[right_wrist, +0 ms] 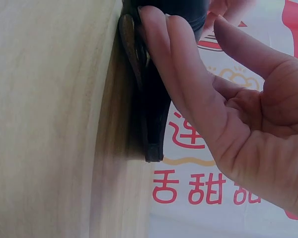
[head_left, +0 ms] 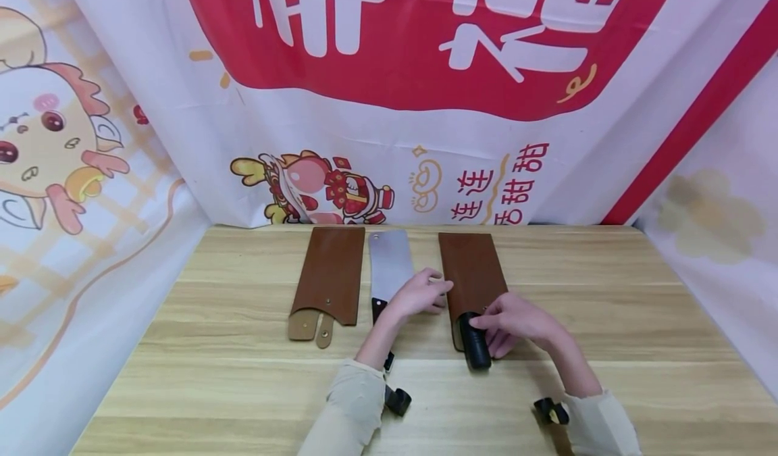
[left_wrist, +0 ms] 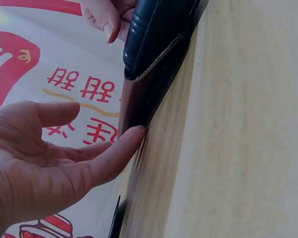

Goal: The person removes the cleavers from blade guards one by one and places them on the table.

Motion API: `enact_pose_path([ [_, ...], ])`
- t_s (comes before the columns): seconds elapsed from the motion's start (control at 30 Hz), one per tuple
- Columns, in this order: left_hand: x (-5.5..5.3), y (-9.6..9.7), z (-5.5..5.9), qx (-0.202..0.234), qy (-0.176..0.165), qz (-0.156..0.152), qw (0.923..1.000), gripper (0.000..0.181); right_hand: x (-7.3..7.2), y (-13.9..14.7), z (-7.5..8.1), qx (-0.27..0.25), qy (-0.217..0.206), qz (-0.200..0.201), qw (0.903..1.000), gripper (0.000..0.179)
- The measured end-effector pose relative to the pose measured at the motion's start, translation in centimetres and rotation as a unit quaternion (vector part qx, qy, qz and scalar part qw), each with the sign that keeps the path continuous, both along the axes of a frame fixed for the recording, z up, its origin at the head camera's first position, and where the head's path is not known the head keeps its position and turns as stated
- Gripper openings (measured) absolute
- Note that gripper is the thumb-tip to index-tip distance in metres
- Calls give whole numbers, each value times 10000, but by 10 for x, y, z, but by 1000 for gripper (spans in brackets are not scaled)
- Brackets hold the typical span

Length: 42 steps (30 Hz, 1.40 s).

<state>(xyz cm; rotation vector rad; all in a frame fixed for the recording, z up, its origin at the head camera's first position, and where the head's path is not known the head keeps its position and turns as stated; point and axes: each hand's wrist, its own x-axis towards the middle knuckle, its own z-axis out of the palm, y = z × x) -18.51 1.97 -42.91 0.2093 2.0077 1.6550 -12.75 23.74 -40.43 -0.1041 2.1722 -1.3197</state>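
The right brown sheath (head_left: 471, 267) lies flat, with a black handle (head_left: 475, 348) sticking out of its near end; whatever blade it has is hidden inside. My right hand (head_left: 513, 324) is at this handle. In the right wrist view, two straight fingers (right_wrist: 184, 64) lie against the handle, while the thumb stands apart. My left hand (head_left: 416, 294) reaches to the sheath's left edge, its fingers loosely bent and holding nothing. One fingertip (left_wrist: 136, 134) appears to touch that edge. Beneath the left hand lies a bare cleaver (head_left: 391, 260), its black handle partly hidden by the wrist.
Another brown sheath (head_left: 331, 273) lies left of the cleaver, its strap and flap toward me. All lie on a wooden table (head_left: 231, 348). A printed white cloth (head_left: 365, 132) hangs along the back edge. Black straps (head_left: 398, 402) with small devices sit at both wrists.
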Motion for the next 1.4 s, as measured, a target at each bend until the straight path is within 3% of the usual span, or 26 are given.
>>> enact_pose_path([
  [0.3,2,8,-4,245,-213,23,9995,57,1,-2,-2,20,-32,21,10000,28],
  [0.6,5,17,-8,242,-360,360,9984,59,2,-3,-3,87,6,23,10000,25],
  [0.83,9,23,-11,228,-385,595,9972,47,1,-3,-5,136,-12,13,9999,28],
  [1.13,13,28,-11,73,-288,693,9972,50,2,-9,-4,442,75,-160,9989,29],
  [1.4,11,27,-10,-57,-448,650,9969,59,4,-17,0,714,262,-195,9969,24],
])
